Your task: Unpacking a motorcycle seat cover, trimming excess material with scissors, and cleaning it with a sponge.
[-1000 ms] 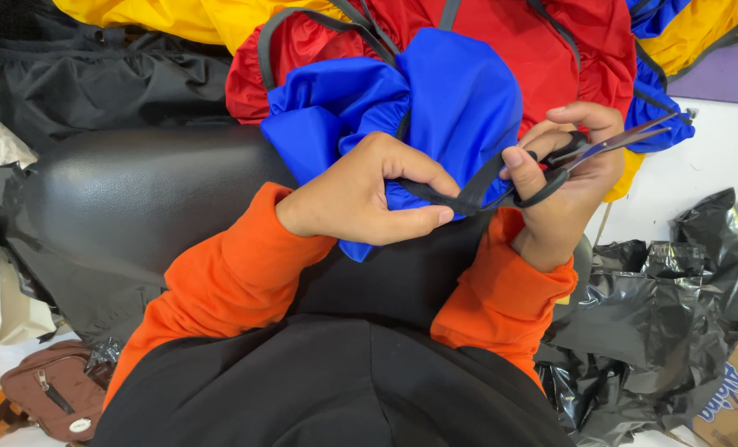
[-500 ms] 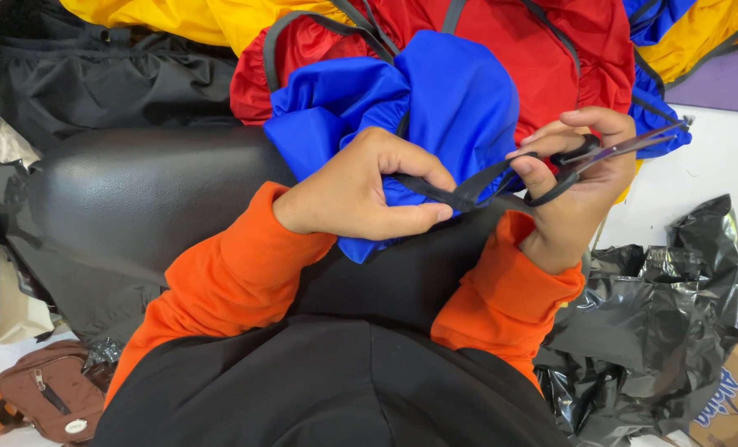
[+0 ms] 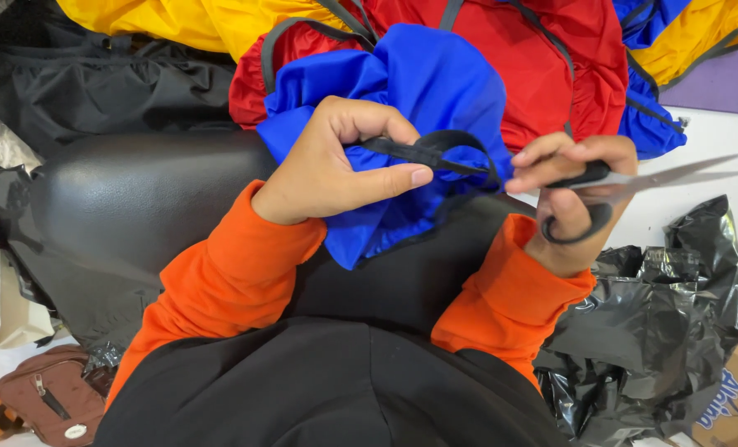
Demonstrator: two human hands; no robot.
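A bunched blue fabric piece (image 3: pixel 418 91) lies on a black cushion in front of me. My left hand (image 3: pixel 336 165) pinches a black strap (image 3: pixel 423 151) that loops off the blue fabric. My right hand (image 3: pixel 572 199) holds a pair of black-handled scissors (image 3: pixel 634 180) whose blades point right, away from the strap. Its fingertips also touch the strap's loop end. Both my sleeves are orange.
Red (image 3: pixel 543 58) and yellow (image 3: pixel 178 21) fabric pieces with grey straps pile behind the blue one. Crumpled black plastic bags (image 3: pixel 658 331) lie at right, black fabric (image 3: pixel 96 83) at upper left, a brown pouch (image 3: pixel 46 393) at lower left, a cardboard box (image 3: pixel 733 397) at lower right.
The scissors have come off the strap and swung right, blades now pointing away. My left hand has pulled the strap out into a loop.
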